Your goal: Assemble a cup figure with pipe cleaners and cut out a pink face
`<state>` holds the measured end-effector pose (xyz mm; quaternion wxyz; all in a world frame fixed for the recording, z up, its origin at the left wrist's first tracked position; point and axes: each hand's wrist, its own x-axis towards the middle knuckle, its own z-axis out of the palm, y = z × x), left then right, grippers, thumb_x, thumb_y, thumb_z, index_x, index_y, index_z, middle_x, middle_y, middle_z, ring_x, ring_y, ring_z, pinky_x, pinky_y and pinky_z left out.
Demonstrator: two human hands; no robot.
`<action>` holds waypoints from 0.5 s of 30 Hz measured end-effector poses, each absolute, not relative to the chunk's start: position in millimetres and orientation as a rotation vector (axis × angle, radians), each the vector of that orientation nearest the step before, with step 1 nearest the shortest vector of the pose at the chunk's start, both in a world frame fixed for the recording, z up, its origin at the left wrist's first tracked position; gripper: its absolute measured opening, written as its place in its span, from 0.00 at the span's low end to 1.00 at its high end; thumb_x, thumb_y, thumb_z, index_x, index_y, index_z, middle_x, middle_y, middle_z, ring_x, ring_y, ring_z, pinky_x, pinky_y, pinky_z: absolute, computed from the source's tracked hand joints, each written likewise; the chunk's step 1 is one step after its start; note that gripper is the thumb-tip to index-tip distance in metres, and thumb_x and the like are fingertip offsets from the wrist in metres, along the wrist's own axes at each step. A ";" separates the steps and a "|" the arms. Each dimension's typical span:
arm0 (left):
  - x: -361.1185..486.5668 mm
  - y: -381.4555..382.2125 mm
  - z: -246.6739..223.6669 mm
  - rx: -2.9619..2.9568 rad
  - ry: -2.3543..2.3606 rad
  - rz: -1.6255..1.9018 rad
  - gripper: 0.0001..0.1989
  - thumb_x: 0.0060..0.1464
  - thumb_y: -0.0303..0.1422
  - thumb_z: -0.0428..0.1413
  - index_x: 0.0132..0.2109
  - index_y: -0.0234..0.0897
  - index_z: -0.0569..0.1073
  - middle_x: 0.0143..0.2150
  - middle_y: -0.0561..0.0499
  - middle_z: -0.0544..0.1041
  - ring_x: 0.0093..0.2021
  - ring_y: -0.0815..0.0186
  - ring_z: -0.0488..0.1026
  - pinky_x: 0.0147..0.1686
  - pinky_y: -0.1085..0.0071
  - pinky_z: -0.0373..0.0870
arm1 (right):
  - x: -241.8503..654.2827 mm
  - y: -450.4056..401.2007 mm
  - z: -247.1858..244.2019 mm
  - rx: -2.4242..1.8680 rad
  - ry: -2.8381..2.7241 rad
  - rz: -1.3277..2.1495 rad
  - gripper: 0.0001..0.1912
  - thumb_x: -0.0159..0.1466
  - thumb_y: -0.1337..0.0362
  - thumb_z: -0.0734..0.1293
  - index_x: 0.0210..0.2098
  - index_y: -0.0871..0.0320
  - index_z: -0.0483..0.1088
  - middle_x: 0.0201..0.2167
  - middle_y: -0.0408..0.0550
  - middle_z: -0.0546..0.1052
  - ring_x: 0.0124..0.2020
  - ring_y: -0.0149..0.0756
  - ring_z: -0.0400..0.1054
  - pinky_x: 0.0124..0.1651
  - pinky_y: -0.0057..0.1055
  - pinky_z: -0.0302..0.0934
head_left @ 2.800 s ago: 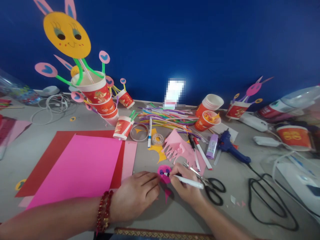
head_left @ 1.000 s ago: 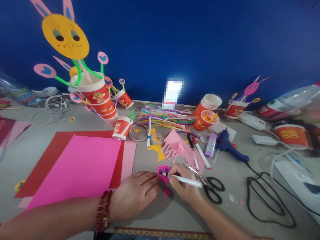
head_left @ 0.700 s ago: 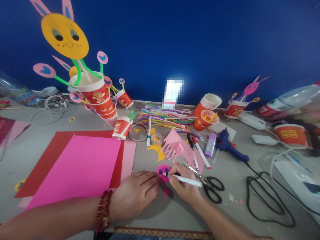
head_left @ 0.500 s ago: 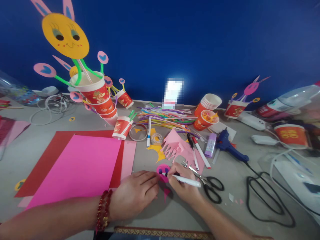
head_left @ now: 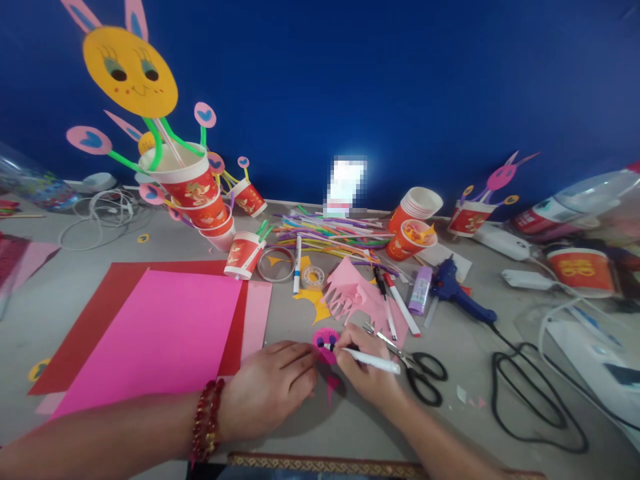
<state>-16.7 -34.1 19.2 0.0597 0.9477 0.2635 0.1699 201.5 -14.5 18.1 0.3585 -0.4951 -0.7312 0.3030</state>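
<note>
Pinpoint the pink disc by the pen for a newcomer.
Find the big magenta sheet, then go right, between the left hand and the right hand. The pink disc lies there, at the tip of the white pen. Unlike the plain pink scrap just below it in view, it's round with two dark spots.

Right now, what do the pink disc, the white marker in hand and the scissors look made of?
Pink disc: likely paper or card, matte, flat with no glare. Marker: probably smooth plastic, straight moulded-looking white barrel. Scissors: blades likely steel, from the silvery sheen; black handles probably plastic, finish unclear.
</note>
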 end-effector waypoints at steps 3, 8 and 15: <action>-17.4 -34.2 18.7 2.872 0.792 0.509 0.10 0.68 0.32 0.50 0.49 0.32 0.73 0.54 0.43 0.78 0.56 0.59 0.73 0.55 0.62 0.71 | 201.5 -14.6 17.3 -1.264 -1.885 0.790 0.09 0.58 0.70 0.59 0.23 0.54 0.62 0.17 0.37 0.66 0.19 0.30 0.59 0.24 0.26 0.52; -16.8 -33.5 19.8 2.872 0.797 0.528 0.11 0.69 0.32 0.49 0.48 0.32 0.73 0.54 0.44 0.78 0.55 0.58 0.73 0.54 0.62 0.71 | 201.8 -15.1 16.0 -1.276 -1.907 0.767 0.08 0.58 0.70 0.60 0.23 0.54 0.62 0.17 0.38 0.66 0.20 0.30 0.60 0.25 0.26 0.53; -16.2 -33.9 20.4 2.869 0.803 0.546 0.11 0.68 0.33 0.49 0.47 0.32 0.73 0.53 0.45 0.79 0.55 0.59 0.74 0.53 0.62 0.72 | 201.2 -14.9 16.5 -1.293 -1.909 0.773 0.09 0.58 0.69 0.59 0.23 0.54 0.62 0.17 0.38 0.66 0.20 0.31 0.60 0.25 0.26 0.53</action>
